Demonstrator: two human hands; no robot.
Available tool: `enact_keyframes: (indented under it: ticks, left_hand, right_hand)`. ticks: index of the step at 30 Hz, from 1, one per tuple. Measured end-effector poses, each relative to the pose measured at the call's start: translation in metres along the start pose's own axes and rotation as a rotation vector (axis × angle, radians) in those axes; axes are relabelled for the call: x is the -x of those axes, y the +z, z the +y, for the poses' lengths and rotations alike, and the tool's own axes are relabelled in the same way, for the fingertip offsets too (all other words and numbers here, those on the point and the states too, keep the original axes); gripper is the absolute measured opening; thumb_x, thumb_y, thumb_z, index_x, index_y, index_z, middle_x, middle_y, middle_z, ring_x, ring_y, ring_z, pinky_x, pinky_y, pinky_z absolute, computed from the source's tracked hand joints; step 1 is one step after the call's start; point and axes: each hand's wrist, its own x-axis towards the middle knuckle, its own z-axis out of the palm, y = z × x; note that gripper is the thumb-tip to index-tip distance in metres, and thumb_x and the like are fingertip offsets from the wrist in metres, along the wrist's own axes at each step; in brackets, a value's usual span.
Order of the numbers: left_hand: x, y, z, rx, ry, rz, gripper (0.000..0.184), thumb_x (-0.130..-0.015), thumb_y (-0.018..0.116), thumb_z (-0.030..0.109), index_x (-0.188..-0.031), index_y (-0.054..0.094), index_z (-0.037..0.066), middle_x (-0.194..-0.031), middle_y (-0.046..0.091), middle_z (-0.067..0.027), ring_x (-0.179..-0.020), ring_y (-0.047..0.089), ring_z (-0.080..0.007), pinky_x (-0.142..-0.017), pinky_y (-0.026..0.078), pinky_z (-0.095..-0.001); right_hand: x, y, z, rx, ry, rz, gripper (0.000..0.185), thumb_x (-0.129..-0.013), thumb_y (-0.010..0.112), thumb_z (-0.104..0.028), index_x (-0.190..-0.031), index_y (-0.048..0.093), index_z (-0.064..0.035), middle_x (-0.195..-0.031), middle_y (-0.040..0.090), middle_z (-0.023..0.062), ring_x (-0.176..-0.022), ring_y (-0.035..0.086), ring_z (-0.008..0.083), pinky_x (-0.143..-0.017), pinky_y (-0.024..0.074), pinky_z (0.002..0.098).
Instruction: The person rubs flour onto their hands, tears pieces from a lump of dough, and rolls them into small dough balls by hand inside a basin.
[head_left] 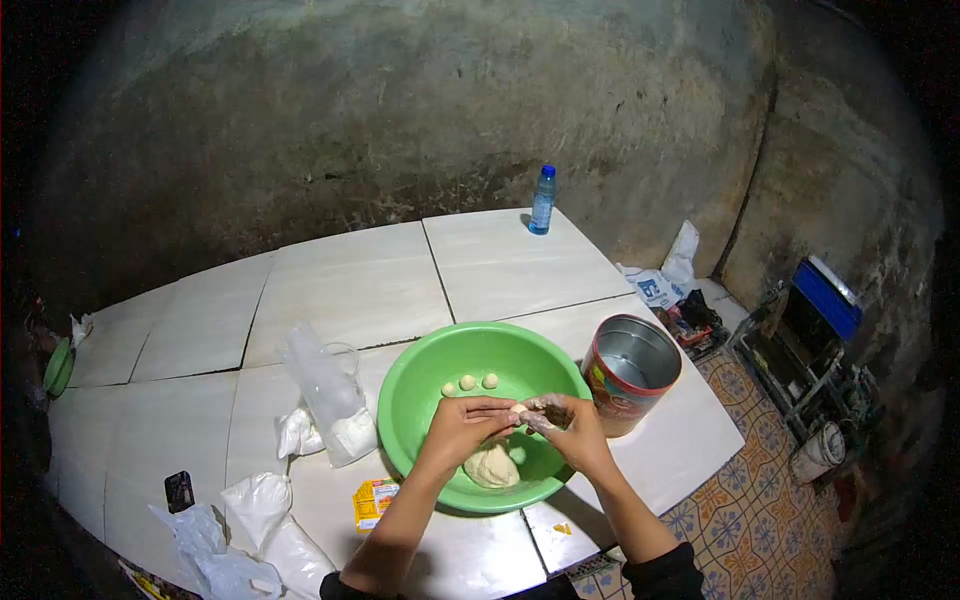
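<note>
A green basin (400, 350) stands on the white tiled table. Over it, my left hand (465, 425) and my right hand (565, 425) meet, their fingertips pinching a small dough ball (518, 409) between them. Flour or dough coats the fingers of my right hand. Three small dough balls (467, 382) lie in the basin beyond my hands. A larger lump of dough (492, 466) rests in the near part of the basin, below my hands.
Right of the basin stands an open tin (632, 375). A blue-capped bottle (542, 202) is at the back. To the left are a clear plastic container (325, 385), bags of white powder (262, 505), a yellow packet (374, 502), a phone (179, 491) and a plastic bag (210, 555).
</note>
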Motion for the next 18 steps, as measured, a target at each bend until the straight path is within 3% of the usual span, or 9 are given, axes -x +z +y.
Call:
enact_keyframes:
  ticks: [5,7,11,14,18]
  left_hand:
    - [0.002,0.003,0.003,-0.026,0.0,-0.004,0.028,-0.083,0.067,0.003,-0.107,0.062,-0.01,-0.1,0.067,-0.0153,-0.087,0.066,-0.0164,-0.077,0.056,-0.0234]
    - [0.002,0.002,0.003,-0.028,0.007,-0.013,0.028,-0.084,0.067,0.004,-0.107,0.062,-0.01,-0.101,0.067,-0.015,-0.087,0.066,-0.0158,-0.076,0.056,-0.0232]
    - [0.0,0.001,0.0,-0.072,-0.031,-0.022,0.029,-0.084,0.068,0.005,-0.108,0.062,-0.009,-0.1,0.067,-0.0138,-0.086,0.066,-0.0155,-0.074,0.056,-0.0228]
    - [-0.002,0.0,-0.005,-0.046,-0.004,-0.016,0.028,-0.084,0.068,0.005,-0.108,0.062,-0.008,-0.098,0.067,-0.0132,-0.085,0.066,-0.0153,-0.073,0.056,-0.0229]
    - [-0.004,0.001,-0.006,-0.082,0.008,0.013,0.026,-0.083,0.068,0.005,-0.105,0.063,-0.008,-0.096,0.067,-0.0139,-0.084,0.066,-0.0153,-0.073,0.056,-0.0231]
  right_hand:
    - [0.001,0.004,0.0,-0.059,-0.018,0.049,0.023,-0.078,0.072,-0.01,-0.097,0.068,0.0042,-0.087,0.071,0.0116,-0.08,0.066,0.014,-0.075,0.0522,0.0277]
    - [0.002,0.004,-0.009,0.114,-0.051,0.1,0.021,-0.077,0.071,-0.008,-0.095,0.069,0.0034,-0.084,0.071,0.0114,-0.078,0.067,0.0146,-0.073,0.0524,0.0278]
    - [0.006,0.008,-0.017,0.105,-0.046,0.132,0.021,-0.075,0.071,-0.006,-0.094,0.069,0.0025,-0.083,0.071,0.0111,-0.077,0.068,0.015,-0.072,0.0526,0.0281]
    - [0.008,0.008,-0.019,0.171,-0.088,0.138,0.018,-0.077,0.069,-0.004,-0.094,0.069,0.0016,-0.083,0.071,0.0126,-0.078,0.069,0.0177,-0.072,0.0526,0.029]
    - [0.012,0.005,-0.03,0.268,-0.122,0.114,0.024,-0.083,0.065,-0.004,-0.106,0.065,0.0,-0.088,0.069,0.0193,-0.08,0.069,0.0273,-0.073,0.0523,0.0332]
